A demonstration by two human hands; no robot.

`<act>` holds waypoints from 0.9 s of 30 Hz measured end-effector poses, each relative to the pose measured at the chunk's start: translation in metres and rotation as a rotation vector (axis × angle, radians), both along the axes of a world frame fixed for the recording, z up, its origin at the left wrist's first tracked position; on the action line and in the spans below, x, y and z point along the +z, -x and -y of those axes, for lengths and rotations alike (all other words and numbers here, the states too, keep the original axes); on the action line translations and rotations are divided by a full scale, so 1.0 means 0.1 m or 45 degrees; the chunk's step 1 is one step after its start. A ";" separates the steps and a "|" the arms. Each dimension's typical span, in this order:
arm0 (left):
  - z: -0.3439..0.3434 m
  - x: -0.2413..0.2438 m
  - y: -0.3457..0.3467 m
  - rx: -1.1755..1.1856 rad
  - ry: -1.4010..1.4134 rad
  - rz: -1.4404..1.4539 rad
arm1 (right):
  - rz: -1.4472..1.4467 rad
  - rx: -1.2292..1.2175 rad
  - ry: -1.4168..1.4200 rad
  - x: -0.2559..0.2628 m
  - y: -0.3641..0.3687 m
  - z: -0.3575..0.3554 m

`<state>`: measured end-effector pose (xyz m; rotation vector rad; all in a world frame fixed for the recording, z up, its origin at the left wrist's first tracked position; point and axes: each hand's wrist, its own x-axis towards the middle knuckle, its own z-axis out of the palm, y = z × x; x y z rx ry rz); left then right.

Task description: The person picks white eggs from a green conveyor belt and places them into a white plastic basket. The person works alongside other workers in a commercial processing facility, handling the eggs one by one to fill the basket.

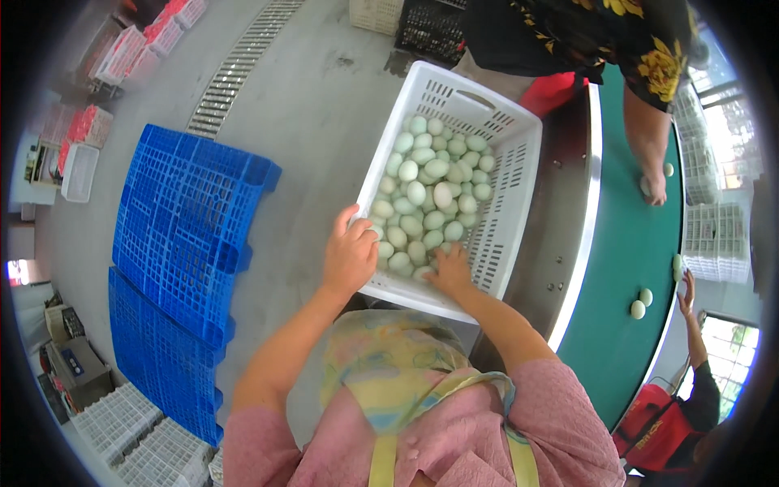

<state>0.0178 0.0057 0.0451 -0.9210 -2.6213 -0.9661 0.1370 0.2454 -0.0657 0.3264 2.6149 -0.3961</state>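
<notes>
A white plastic crate (517, 201) with slotted walls stands right in front of me, with a layer of pale green and cream eggs (416, 192) covering its bottom. My left hand (351, 255) is at the near left corner, its fingers curled over the crate's rim beside the nearest eggs. Inside the near end, my right hand (451, 271) reaches down among the eggs with its fingers spread and touching them. Whether it grips one is hidden by the hand itself.
Right of the crate runs a green conveyor belt (614, 255) with a metal edge and a few eggs (638, 309). Two co-workers' hands (654, 185) (686, 295) are at it. Blue plastic pallets (182, 201) lie left, near a floor drain grate (234, 73). Black crates (429, 30) stand ahead.
</notes>
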 end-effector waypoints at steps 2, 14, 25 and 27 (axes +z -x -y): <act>0.02 -0.06 -0.03 0.009 0.006 0.031 | 0.036 -0.028 0.042 -0.01 -0.03 -0.03; 0.03 -0.26 -0.11 0.036 0.063 0.104 | -0.266 -0.078 0.367 1.12 -0.14 -0.06; 0.29 -1.09 0.00 0.158 0.497 0.135 | -1.101 -1.525 -0.935 1.96 -2.95 -2.65; 0.34 -1.12 0.00 0.165 0.549 0.022 | -0.948 -1.763 -0.813 1.81 -3.03 -2.77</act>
